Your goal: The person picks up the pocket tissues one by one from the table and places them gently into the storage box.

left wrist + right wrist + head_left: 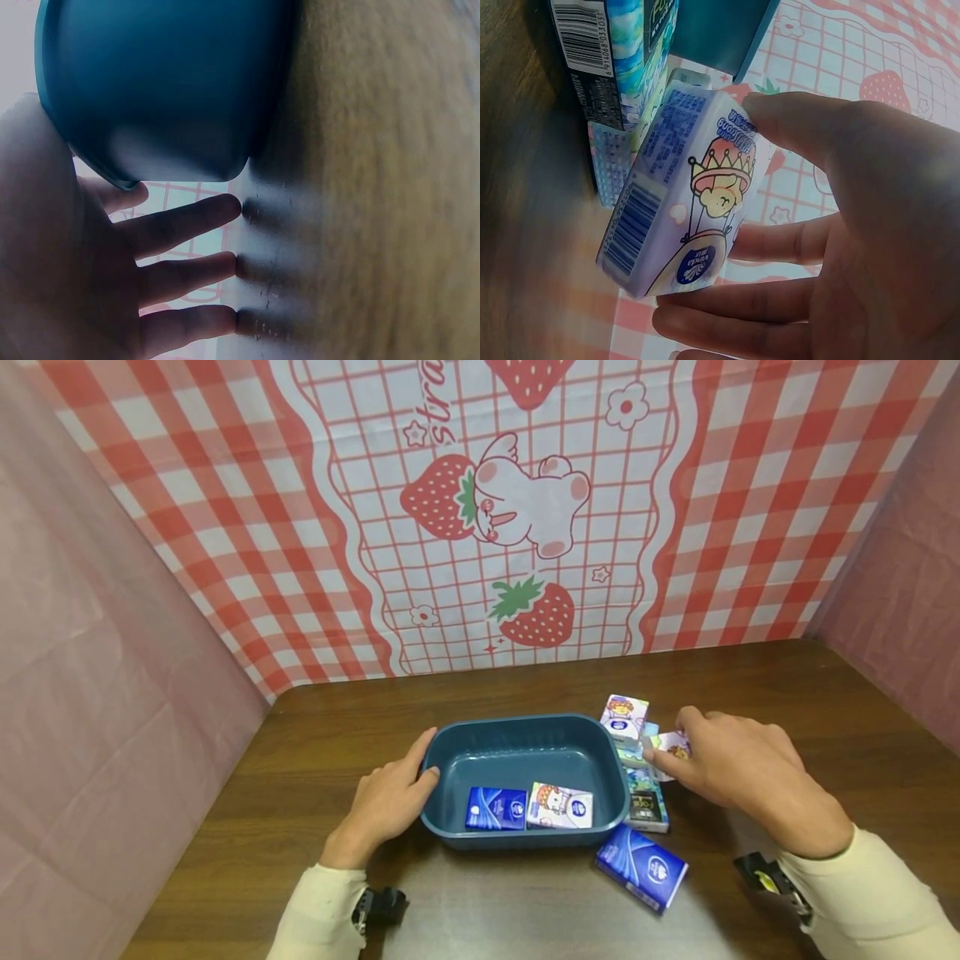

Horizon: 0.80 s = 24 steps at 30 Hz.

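Observation:
A teal plastic bin (525, 727) stands on the table, holding a blue tissue pack (496, 808) and a white cartoon tissue pack (559, 806). My left hand (393, 795) touches its left rim; the left wrist view shows several fingers (191, 225) stretched out beside the bin wall (180, 90), down at the tabletop. To the right of the bin, my right hand (738, 764) pinches a white and purple tissue pack (697, 195), printed with a crowned cartoon figure, between thumb and fingers. It is tilted, close to the other packs.
Beside the bin's right wall lie another cartoon tissue pack (624, 717) and a dark green-blue pack (647, 802). A blue tissue pack (643, 867) lies nearer the front. Behind the wooden table (345, 718) hangs a red checked strawberry cloth (480, 635).

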Available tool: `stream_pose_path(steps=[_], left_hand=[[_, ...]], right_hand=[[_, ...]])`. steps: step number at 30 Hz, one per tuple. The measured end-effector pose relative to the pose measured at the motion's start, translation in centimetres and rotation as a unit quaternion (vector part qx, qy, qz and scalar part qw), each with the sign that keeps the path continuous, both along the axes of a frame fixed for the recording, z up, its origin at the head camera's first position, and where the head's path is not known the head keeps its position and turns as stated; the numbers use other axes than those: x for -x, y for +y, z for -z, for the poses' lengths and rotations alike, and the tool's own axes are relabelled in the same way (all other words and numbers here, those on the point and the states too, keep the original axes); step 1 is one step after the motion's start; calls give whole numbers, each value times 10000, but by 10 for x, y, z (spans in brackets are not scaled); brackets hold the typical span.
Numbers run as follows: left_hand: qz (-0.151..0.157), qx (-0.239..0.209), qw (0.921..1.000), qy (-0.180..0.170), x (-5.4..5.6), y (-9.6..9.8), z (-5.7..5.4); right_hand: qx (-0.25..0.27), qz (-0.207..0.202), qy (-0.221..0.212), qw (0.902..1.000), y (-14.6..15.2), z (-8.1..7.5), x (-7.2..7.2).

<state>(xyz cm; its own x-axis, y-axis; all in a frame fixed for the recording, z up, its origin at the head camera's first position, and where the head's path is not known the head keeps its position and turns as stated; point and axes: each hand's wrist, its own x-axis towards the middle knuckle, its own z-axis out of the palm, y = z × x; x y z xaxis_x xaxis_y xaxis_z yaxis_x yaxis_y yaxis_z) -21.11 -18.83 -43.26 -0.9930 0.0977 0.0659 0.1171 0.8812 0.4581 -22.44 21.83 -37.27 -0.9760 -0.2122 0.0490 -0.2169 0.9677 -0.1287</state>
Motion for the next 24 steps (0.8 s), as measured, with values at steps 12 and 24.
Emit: stream_pose_path(steps=[12,24], left_hand=[[-33,93,9999,58,0,0,2],[-40,44,10000,66,0,0,1]], right_hand=[[53,-31,35,10000,-1,0,-1],[9,13,108,9999,-9,-6,-4]])
